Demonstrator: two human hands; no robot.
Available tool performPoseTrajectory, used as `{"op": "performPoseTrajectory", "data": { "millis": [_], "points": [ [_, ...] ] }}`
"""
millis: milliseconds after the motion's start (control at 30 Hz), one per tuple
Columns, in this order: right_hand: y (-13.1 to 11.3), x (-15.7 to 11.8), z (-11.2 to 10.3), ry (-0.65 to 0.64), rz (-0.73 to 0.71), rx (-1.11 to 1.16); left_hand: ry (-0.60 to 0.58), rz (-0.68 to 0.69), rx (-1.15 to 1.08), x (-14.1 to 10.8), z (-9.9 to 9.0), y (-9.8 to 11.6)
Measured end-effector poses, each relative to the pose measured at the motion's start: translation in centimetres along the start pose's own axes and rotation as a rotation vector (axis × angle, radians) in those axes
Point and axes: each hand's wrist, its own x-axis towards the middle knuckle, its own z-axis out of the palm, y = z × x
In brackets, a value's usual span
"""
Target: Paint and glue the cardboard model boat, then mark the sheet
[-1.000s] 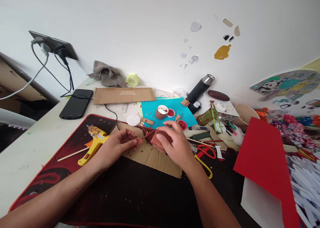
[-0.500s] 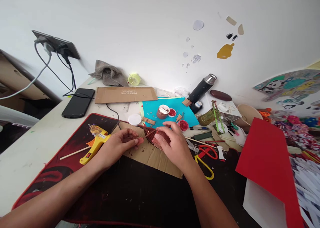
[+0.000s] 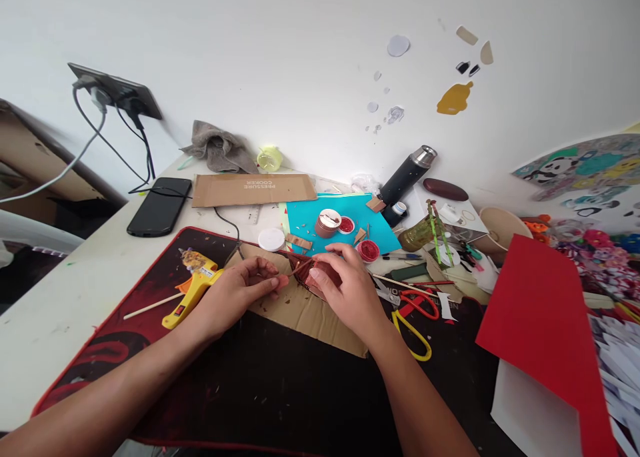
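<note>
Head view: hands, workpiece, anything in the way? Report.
Left hand pinching thin brown stick. Right hand on reddish-brown piece. Yellow glue gun close on left, scissors close on right.

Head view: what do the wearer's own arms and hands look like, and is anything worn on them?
The left forearm and right forearm are bare, with no sleeve or watch in view. The left hand and right hand are ungloved; no ring shows on the visible fingers.
</note>
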Motion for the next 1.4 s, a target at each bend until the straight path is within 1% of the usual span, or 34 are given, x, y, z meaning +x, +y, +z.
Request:
{"op": "performPoseTrajectory", "data": {
  "millis": [433,767,1400],
  "points": [
    [-0.02,0.1,0.18,0.01,0.003,0.041,0.016,0.007,0.076,-0.17,-0.03,0.27],
    [-0.08,0.13,0.26,-0.005,0.018,0.048,0.017,-0.001,0.044,-0.18,0.02,0.23],
    [-0.19,0.28,0.21,0.005,0.015,0.044,0.016,0.024,0.088,-0.32,0.13,0.42]
  ]
}}
